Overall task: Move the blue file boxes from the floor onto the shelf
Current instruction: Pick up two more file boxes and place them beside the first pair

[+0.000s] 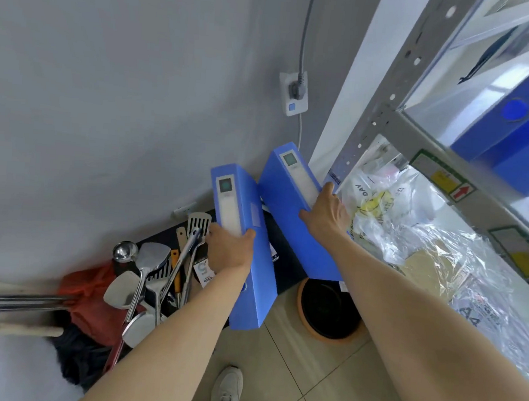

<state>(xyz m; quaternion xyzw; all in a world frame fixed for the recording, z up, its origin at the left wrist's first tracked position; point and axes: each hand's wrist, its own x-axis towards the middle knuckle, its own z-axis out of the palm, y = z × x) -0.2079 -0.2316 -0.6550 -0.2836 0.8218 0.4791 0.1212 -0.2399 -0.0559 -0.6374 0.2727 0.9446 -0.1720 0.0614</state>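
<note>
I hold two blue file boxes above the floor, spines up. My left hand (229,250) grips the left file box (253,274) across its white-labelled spine. My right hand (326,212) grips the right file box (287,208), which tilts toward the grey metal shelf (378,114) at the right. Another blue file box (511,139) stands on the upper shelf board, behind clear plastic sheeting.
A black bin of metal spatulas and ladles (158,274) sits at the wall on the left, next to a red bag (93,301). A round black and orange pan (327,311) lies on the tile floor. Plastic bags (411,229) fill the lower shelf. A wall socket (294,92) holds a plug.
</note>
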